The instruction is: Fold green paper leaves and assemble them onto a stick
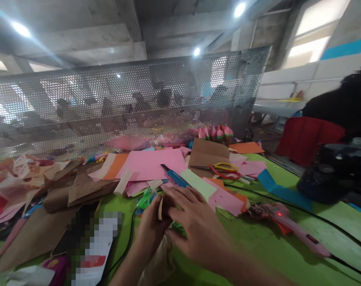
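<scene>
My left hand (152, 230) and my right hand (198, 226) meet low in the middle of the view over a green table (257, 246). Between them stands a small piece of tan paper (160, 208), pinched by my left fingers. My right hand lies over it with its fingers stretched toward the left, touching the paper. Just behind the hands lie a blue cutter (174, 175), a pale green sheet (198, 183) and a large pink sheet (155, 163).
Brown paper (49, 222) and scraps pile up at the left. A pink glue gun (290, 228) with a black cord lies at the right. Scissors (224, 170) rest on brown card. A perforated metal screen (123, 107) closes the back. Another person in black sits far right.
</scene>
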